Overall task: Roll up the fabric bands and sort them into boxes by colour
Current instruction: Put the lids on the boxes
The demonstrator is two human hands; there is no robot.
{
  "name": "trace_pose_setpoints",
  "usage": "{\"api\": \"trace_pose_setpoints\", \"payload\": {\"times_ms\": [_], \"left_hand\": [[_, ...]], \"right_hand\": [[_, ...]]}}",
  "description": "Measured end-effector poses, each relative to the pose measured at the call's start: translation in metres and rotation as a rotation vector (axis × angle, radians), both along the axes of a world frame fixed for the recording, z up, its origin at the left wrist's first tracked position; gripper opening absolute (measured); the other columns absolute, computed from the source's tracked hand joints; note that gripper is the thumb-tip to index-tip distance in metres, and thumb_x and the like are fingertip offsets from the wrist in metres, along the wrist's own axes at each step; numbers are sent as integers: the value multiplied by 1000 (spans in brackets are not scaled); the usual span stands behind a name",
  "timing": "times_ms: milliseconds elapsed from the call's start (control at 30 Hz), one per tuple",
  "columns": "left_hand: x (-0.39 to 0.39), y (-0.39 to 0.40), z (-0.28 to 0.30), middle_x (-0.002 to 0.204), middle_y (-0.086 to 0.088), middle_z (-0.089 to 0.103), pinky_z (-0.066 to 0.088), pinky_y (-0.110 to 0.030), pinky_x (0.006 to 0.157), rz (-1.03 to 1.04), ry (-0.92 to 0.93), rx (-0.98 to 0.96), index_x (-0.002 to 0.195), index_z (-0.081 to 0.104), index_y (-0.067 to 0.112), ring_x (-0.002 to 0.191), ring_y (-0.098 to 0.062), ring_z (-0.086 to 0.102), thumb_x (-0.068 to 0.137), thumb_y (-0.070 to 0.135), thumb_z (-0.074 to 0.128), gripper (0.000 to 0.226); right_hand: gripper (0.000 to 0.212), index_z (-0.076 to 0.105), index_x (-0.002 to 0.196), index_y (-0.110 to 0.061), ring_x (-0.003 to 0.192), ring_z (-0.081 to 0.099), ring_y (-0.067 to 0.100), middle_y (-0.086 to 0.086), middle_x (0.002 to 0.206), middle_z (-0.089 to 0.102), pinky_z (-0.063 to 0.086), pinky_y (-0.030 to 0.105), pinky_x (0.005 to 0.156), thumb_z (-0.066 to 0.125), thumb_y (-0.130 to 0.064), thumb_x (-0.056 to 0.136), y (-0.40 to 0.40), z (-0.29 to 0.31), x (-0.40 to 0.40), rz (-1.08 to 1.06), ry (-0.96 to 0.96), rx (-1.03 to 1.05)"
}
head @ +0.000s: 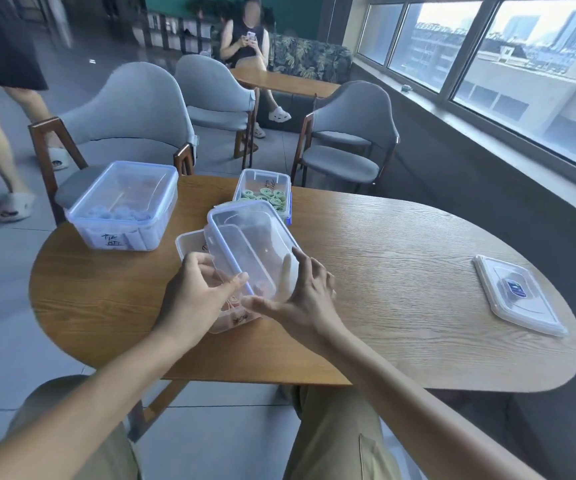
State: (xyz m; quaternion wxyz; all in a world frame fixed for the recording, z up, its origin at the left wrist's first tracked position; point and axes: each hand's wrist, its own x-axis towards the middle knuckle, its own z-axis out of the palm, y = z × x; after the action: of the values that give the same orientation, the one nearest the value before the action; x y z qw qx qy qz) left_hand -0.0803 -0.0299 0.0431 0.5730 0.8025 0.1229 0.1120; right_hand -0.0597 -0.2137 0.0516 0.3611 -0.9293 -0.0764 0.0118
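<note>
My left hand [198, 289] grips the near corner of a clear lid with a blue seal [252, 251], held tilted over the table. My right hand [300, 292] lies against the lid's near right end with straight, spread fingers, one of them visible through the plastic. Under the lid stands a clear box [232, 318] with pinkish rolled bands inside, partly hidden by my hands. A lidded box [123, 209] at the left holds blue rolls. An open box [265, 197] behind holds several green rolls.
The boxes stand on an oval wooden table [400, 258]. Another clear lid [518, 296] lies flat near its right edge. Grey chairs [348, 133] stand beyond the table. A person walks past at the far left, and another sits at the back.
</note>
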Motion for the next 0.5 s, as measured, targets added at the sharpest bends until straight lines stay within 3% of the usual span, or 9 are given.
{"api": "trace_pose_setpoints", "payload": {"times_ms": [100,200,300,500], "left_hand": [[2,10,4,95,4,63,50,-21,62,51,-16,37,115,45,22,78,-6,64,78,31,85,56],[8,28,1,95,2,65,50,-29,72,71,-12,56,121,48,17,82,-12,66,76,32,87,61],[11,43,-4,94,0,67,51,-39,82,72,35,87,120,50,18,88,-16,66,75,33,87,60],[13,57,-15,96,0,69,52,-42,86,83,98,104,116,46,27,91,-17,66,75,36,87,58]], "right_hand": [[94,21,152,-35,142,18,25,2,155,29,21,49,117,67,-68,76,9,0,4,35,-6,81],[73,26,151,-34,138,24,23,5,150,36,27,47,114,67,-36,91,14,1,10,28,27,174],[72,27,150,-35,133,33,23,5,145,42,35,45,109,65,-21,91,20,1,17,17,86,212],[76,28,150,-33,130,35,24,6,138,45,39,41,102,69,-17,88,31,-5,25,14,117,191]]}}
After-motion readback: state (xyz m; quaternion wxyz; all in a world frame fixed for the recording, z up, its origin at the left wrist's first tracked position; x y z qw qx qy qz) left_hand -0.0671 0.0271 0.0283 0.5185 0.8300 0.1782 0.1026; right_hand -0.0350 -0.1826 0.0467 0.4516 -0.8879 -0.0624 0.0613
